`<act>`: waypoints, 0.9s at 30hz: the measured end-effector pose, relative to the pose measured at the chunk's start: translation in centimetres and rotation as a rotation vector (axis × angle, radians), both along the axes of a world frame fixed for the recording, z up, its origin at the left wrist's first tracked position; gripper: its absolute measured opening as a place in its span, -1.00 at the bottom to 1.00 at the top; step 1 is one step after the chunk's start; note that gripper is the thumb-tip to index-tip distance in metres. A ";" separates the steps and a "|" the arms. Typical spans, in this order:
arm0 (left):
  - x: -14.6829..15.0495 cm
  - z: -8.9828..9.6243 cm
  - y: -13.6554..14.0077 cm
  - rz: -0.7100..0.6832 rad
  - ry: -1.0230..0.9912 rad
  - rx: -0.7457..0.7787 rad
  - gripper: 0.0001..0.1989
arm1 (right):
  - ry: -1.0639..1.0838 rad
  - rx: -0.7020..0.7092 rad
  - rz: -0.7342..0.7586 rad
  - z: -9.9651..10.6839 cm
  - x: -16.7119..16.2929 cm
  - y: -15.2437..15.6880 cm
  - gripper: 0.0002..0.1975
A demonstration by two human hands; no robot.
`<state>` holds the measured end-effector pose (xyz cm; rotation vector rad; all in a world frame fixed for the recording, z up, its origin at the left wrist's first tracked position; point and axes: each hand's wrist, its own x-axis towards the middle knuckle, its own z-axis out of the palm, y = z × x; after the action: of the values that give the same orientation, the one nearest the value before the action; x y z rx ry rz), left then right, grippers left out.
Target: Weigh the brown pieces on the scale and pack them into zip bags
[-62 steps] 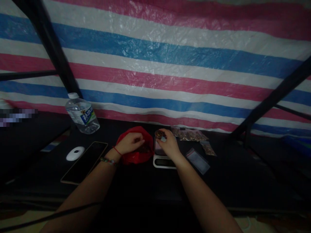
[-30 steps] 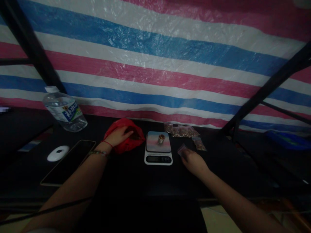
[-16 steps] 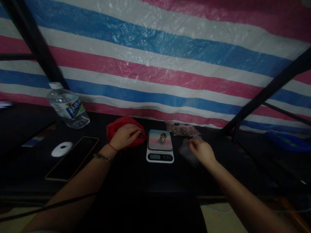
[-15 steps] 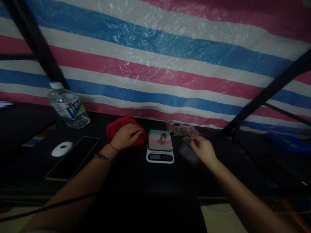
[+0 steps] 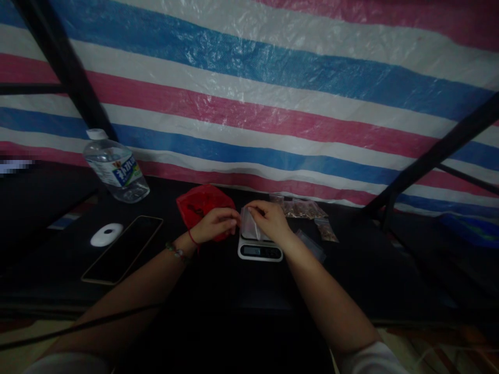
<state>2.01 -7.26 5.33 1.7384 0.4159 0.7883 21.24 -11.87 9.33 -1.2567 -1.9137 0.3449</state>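
Note:
A small clear plastic bag [image 5: 250, 226] hangs over the pan of a white digital scale [image 5: 260, 252], pinched at its top edge by my right hand [image 5: 272, 221]. Just left of the bag is my left hand [image 5: 217, 224], its fingers half curled with a gap to the thumb; whether the fingertips touch the bag I cannot tell. A red bag [image 5: 202, 200] with dark contents lies behind my left hand. The bag and my right hand cover most of the scale's pan, so whatever lies on it is hidden.
Several filled plastic bags [image 5: 306, 209] lie behind the scale, and one more filled bag [image 5: 326, 230] sits to the right. Flat clear bags [image 5: 312, 246] rest beside my right forearm. Leftward are a phone [image 5: 123, 249], a white oval object [image 5: 106, 235] and a water bottle [image 5: 117, 169].
My right hand has moved left from the flat bags to over the scale, bringing a clear bag. My left hand has shifted right, towards it. The brass-coloured pieces on the pan are now out of sight.

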 end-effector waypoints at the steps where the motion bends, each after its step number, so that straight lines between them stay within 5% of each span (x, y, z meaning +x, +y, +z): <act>1: -0.1 -0.1 -0.1 -0.001 -0.004 -0.015 -0.66 | 0.008 -0.015 -0.003 -0.3 -0.2 0.0 -0.80; 5: 0.3 -0.1 -0.6 0.040 0.054 0.000 -0.70 | 0.034 0.040 -0.063 -1.8 -1.0 -0.9 -0.83; 9: 0.6 -0.1 -0.6 0.251 -0.021 0.045 -0.70 | -0.007 0.478 -0.346 -3.6 -1.7 -2.6 -0.72; 12: 0.6 -0.2 -0.4 0.399 -0.090 0.084 -0.72 | -0.092 0.653 -0.310 -4.7 -2.3 -3.4 -0.73; 21: 0.9 -1.0 -0.4 0.617 -0.078 0.176 -0.75 | -0.055 0.636 -0.277 -4.9 -2.9 -3.8 -0.80; 27: 0.7 -1.0 -0.7 0.507 0.032 0.286 -0.71 | 0.054 0.348 -0.188 -5.6 -3.0 -3.0 -0.73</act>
<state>2.75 -7.95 4.33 1.9374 0.8172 1.2285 18.25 -14.86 3.74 -1.1662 -1.7039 -0.0512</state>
